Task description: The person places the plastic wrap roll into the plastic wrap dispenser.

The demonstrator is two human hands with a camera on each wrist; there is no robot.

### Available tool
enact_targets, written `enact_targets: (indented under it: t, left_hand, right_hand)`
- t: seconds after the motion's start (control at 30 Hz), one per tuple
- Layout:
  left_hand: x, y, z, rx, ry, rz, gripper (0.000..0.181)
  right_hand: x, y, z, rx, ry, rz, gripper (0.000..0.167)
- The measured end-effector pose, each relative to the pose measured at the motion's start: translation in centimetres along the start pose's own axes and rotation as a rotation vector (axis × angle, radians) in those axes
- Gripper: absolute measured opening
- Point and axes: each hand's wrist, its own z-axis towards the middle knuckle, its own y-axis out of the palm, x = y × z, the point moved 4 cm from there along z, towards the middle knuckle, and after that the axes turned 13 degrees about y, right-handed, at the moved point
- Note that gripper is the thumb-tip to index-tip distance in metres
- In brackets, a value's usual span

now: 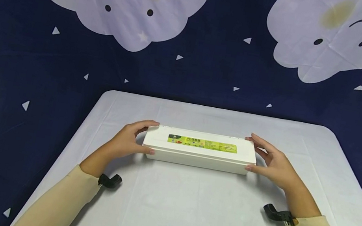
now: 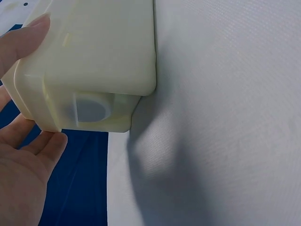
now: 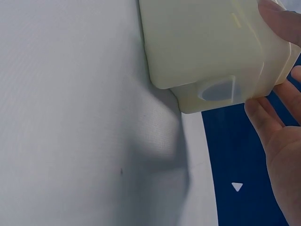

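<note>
A long white cling film box [image 1: 198, 161] lies on the table, its lid closed, with a yellow-green label [image 1: 202, 144] on top. My left hand [image 1: 128, 139] holds its left end, thumb at the front and fingers at the back edge. At the right end, my right hand [image 1: 276, 165] grips in the same way, some fingers partly off the surface. The left wrist view shows the box's end wall [image 2: 56, 106] with a round roll end visible inside. A similar pale round shape shows at the other end [image 3: 217, 89] in the right wrist view.
The table [image 1: 186, 210] has a white cover and rounded far corners. Behind it hangs a dark blue cloth [image 1: 207, 85] printed with clouds and small triangles. Black curved mounts [image 1: 110, 181] stick out at both wrists, beside the beige sleeves [image 1: 58, 204].
</note>
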Motion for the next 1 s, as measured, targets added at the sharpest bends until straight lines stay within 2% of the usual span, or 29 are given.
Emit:
enact_targets:
  t: [0.37,0.5,0.57,0.77,0.8,1.0]
  left_hand:
    - [-0.2,-0.2,-0.2,0.010,0.019,-0.063,0.094]
    - [-0.1,0.0,0.0,0.003,0.016,-0.049,0.095]
    - [0.6,0.0,0.1,-0.004,0.010,-0.038,0.093]
    - [0.1,-0.2,0.1,-0.021,0.061,-0.015,0.091]
    - [-0.4,-0.2,0.0,-0.020,0.064,-0.013,0.092]
    - [-0.6,0.0,-0.2,-0.025,0.060,0.007,0.091]
  right_hand:
    - [-0.2,0.3,-0.2,0.004,0.004,-0.003,0.103]
    - [-0.1,0.2,-0.2,0.011,0.002,0.007,0.103]
    - [0.0,0.2,-0.2,0.014,0.001,0.009,0.103]
    - [0.1,0.3,-0.3,0.034,0.007,0.011,0.102]
    - [0.1,0.3,-0.3,0.036,0.007,0.011,0.101]
    - [0.1,0.5,-0.3,0.042,0.013,0.015,0.102]
